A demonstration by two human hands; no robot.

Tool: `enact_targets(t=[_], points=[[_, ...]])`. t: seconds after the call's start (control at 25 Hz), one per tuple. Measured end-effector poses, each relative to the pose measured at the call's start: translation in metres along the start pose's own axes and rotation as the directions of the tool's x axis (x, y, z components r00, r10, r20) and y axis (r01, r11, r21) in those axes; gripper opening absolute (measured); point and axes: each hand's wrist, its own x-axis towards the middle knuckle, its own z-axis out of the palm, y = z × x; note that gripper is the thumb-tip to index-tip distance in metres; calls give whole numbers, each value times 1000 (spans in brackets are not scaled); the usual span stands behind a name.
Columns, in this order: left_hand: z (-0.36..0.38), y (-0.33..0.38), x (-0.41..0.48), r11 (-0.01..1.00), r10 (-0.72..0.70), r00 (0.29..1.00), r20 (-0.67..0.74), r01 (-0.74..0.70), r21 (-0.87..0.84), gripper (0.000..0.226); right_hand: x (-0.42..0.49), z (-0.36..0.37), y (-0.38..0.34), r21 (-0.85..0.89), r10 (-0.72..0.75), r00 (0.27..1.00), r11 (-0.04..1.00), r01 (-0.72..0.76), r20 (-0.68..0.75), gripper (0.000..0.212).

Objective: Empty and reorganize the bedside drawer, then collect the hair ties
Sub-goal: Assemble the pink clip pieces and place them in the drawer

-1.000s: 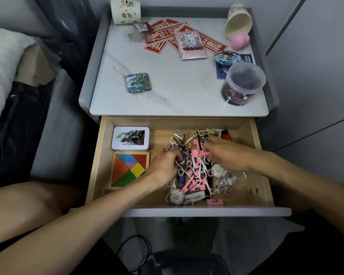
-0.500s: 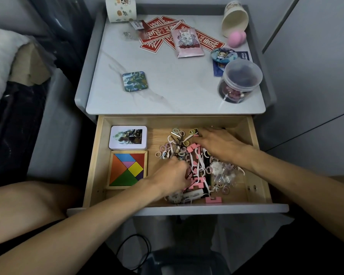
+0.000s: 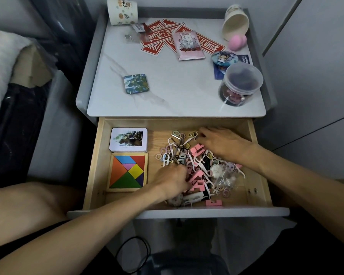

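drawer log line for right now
drawer open | left hand, right hand in hair tie pile | grip unclear

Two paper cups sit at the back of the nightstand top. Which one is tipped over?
The plain cream cup at the back right, lying with its open mouth facing the camera beside the pink sponge. The patterned cup at back left stands.

Print on the red cards is too blurred to read.
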Motion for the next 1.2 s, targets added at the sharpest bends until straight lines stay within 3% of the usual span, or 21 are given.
enact_targets(t=[0.12, 0.36, 0.52, 0.6, 0.68, 0.8, 1.0, 1.2], points=[[-9, 5, -1, 996, -30, 999, 22, 32, -87, 21, -6, -2, 5, 78, 41, 998, 996, -37, -57, 42], [-43, -4, -10, 967, -60, 996, 59, 73, -245, 29, -14, -12, 2, 44, 136, 970, 991, -130, -199, 38], [-65, -16, -23, 850, -115, 993, -4, 97, -517, 14, -17, -19, -8, 281, 147, 939, 958, -57, -310, 12], [-74, -23, -30, 699, -185, 980, -72, 80, -711, 6, -19, -29, -16, 557, 240, 924, 830, -36, -297, 5], [-84, -28, -38, 489, -272, 955, -120, 30, -872, 6, -21, -43, -24, 800, 282, 942, 600, -24, -183, 6], [-96, -31, -44, 282, -286, 948, -141, -57, -958, 8, -23, -64, -34, 904, 197, 970, 425, 45, -141, 4], [-95, -24, -48, 244, -106, 993, -61, -34, -969, 16, -16, -80, -47, 904, 203, 971, 426, 28, -126, 14], [-95, -25, -49, 231, -138, 984, -114, -80, -970, 11, -5, -78, -69, 982, 403, 902, 164, 94, -153, 16]])
